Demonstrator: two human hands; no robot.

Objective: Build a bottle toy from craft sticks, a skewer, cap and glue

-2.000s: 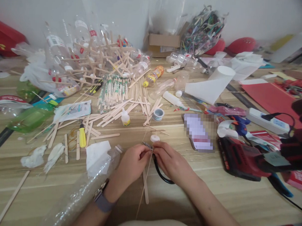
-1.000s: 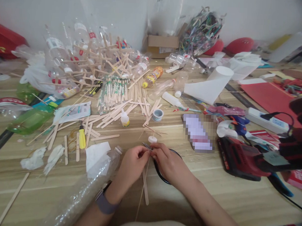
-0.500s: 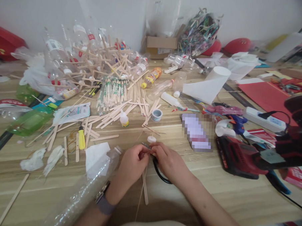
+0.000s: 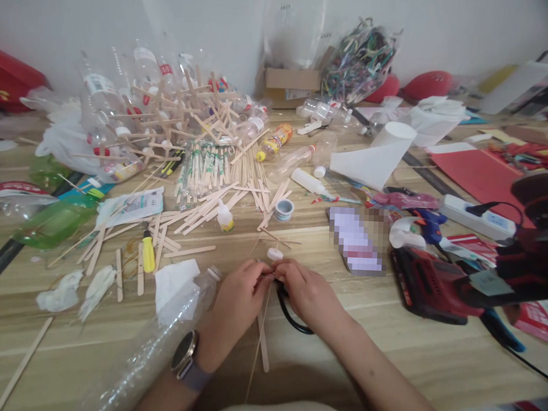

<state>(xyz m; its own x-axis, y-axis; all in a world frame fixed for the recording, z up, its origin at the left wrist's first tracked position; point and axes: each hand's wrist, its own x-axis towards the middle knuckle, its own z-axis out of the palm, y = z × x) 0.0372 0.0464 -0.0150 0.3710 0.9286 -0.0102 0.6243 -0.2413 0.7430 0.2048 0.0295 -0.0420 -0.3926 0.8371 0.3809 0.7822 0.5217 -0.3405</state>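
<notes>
My left hand point(image 4: 245, 289) and my right hand point(image 4: 305, 292) meet fingertip to fingertip low over the table, both closed in a pinch. Whatever they pinch is too small and hidden to make out. A thin wooden stick point(image 4: 257, 344) runs from beneath the fingertips toward my body, crossing a flat craft stick point(image 4: 263, 345). Right beyond the fingers is a white bottle cap point(image 4: 275, 254) with a thin stick at it. A black curved loop point(image 4: 291, 317) shows under my right hand, its other end covered. A clear plastic bottle point(image 4: 145, 339) lies beside my left forearm.
Ahead stand a small glue bottle point(image 4: 225, 217) and a grey-blue cup point(image 4: 283, 209). Loose craft sticks point(image 4: 205, 214) and a yellow-handled screwdriver point(image 4: 148, 254) lie left. To the right are a blurred-out phone point(image 4: 356, 240), a red-black power tool point(image 4: 429, 288) and a power strip point(image 4: 477, 218).
My left wrist has turned, so the watch face now shows. The fingertips of both hands have drawn slightly closer together. The things on the table stay where they were.
</notes>
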